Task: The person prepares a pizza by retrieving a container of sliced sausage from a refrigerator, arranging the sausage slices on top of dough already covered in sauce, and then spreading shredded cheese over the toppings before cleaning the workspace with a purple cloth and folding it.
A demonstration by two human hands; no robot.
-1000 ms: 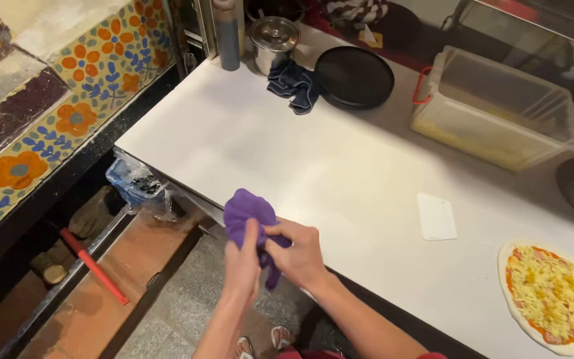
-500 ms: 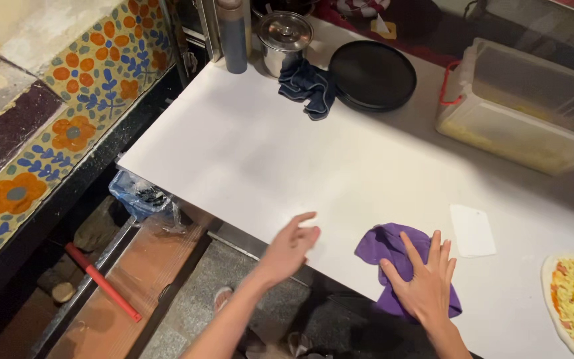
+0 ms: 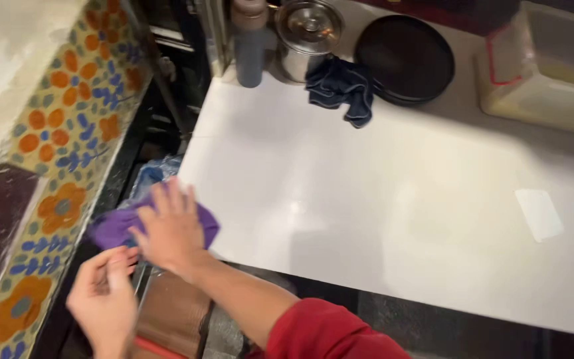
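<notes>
Purple cloth at the counter's near-left corner, under the right hand.

Right hand (image 3: 171, 229) lies flat with fingers spread on the crumpled purple cloth (image 3: 117, 226), pressing rather than gripping, just off the white counter (image 3: 380, 193) edge. The cloth's long axis runs leftward from that hand. Left hand (image 3: 104, 302) is cupped just below, seemingly empty; blur hides its hold.

Warm dim light, soft overhead glare on the white tabletop (image 3: 380, 193), dark corners, motion blur smearing both hands and edges.
</notes>
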